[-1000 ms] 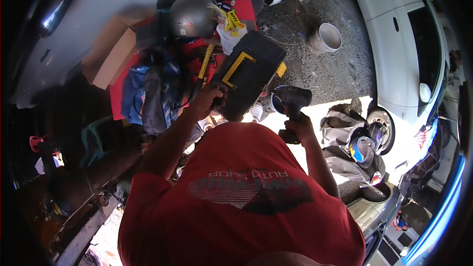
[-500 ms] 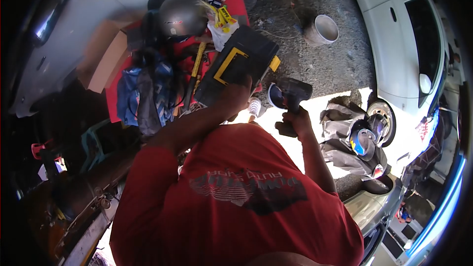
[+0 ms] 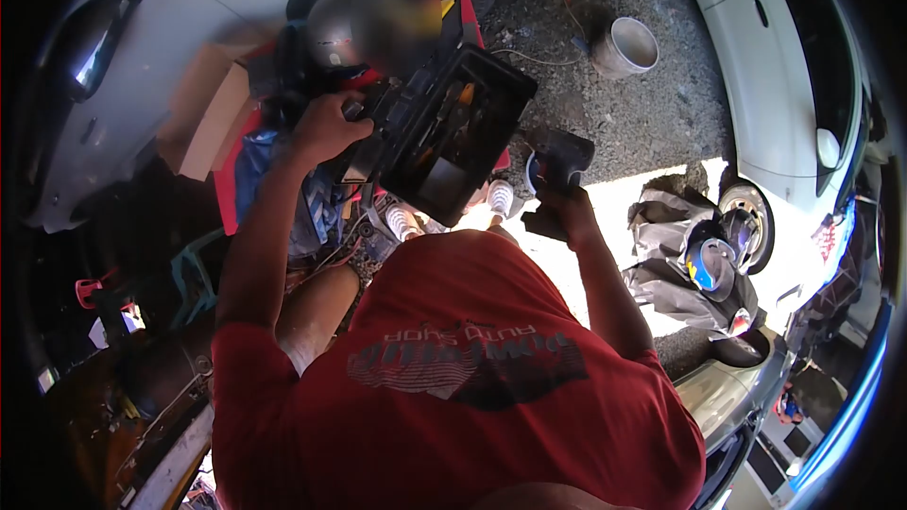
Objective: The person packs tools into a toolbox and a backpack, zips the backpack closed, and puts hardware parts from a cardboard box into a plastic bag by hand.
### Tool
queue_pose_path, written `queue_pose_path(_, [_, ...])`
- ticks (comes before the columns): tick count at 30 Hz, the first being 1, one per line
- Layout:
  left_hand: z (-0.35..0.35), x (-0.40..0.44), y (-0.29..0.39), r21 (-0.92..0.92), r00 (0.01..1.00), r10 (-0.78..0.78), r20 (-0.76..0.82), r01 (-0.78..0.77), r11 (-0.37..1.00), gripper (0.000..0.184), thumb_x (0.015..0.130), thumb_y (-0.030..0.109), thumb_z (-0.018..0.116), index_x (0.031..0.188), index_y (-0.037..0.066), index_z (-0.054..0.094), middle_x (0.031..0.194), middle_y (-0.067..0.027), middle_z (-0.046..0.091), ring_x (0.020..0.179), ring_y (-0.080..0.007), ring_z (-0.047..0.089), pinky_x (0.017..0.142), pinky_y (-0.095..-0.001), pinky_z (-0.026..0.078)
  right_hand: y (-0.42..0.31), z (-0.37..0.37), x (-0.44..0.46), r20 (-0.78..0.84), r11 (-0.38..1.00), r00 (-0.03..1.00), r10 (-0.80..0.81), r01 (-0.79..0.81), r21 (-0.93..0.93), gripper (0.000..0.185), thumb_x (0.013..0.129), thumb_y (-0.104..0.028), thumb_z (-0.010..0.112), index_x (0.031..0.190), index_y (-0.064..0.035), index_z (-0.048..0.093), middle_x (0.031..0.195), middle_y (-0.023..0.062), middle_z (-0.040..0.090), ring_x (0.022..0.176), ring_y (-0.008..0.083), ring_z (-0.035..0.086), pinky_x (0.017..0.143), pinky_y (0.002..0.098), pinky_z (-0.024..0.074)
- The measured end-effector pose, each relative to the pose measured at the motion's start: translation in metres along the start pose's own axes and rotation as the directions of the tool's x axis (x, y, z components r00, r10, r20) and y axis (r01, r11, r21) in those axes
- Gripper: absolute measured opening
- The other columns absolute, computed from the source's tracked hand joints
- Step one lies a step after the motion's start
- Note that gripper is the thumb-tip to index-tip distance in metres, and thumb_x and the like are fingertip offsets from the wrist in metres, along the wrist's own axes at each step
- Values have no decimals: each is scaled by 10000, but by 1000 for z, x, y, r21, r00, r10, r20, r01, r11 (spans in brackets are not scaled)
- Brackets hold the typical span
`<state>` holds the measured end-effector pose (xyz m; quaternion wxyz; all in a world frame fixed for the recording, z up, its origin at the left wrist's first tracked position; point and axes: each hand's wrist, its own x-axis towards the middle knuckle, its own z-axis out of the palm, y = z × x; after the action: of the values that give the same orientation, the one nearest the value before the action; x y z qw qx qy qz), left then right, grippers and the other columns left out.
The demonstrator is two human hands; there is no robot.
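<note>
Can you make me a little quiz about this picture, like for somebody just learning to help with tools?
1. True or false: the black toolbox is shut.

2. What is in the right hand?
A) a hammer
B) a drill-like power tool
C) a helmet

3. Fill the gap: the pale bucket stands on the ____.

Key:
1. False. It is open, and tools show inside.
2. B.
3. ground.
</note>
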<state>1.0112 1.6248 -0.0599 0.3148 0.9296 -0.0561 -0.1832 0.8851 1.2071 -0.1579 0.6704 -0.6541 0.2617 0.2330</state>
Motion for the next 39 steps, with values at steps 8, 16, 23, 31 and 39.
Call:
queue_pose_path(8, [-22,21,-69,-73,970,-210,-125,202,977,492,781,283,752,1177,-4,697,1056,-220,734,1032,-310,712,912,-378,511,-33,91,61,85,964,992,88,-106,242,203,900,-152,713,1004,20,687,834,97,689,696,193,692,616,323,563])
queue_pose_path(16, [-14,45,-130,-35,958,-248,-142,246,969,516,784,330,754,1170,-9,697,1153,-264,694,1116,-393,664,958,-423,498,-12,125,159,-272,984,960,-62,13,-177,457,850,-272,721,1147,71,668,1001,188,717,901,287,710,781,400,539])
queue_pose_path(23, [-9,61,-151,180,978,-178,-113,196,964,508,796,353,719,1160,-1,702,1155,-278,680,1116,-425,645,983,-465,495,-1,141,166,-298,827,936,-186,-14,-561,651,875,-369,690,1310,69,484,1181,287,667,1096,457,657,931,474,527])
queue_pose_path(31, [6,64,-160,263,976,-122,-183,168,950,480,815,350,686,1128,-14,700,1125,-286,678,1091,-444,641,982,-482,496,-27,163,131,-405,708,811,-421,14,-706,676,870,-332,645,1310,72,328,1180,370,601,1240,506,544,1047,519,453])
queue_pose_path(39, [-8,54,-134,259,973,-156,-170,197,945,481,813,335,692,1137,-21,694,1146,-298,668,1117,-444,631,984,-478,494,-21,162,167,-272,756,953,-134,-79,-650,753,889,-416,645,1359,62,302,1280,372,565,1236,467,575,1047,497,477])
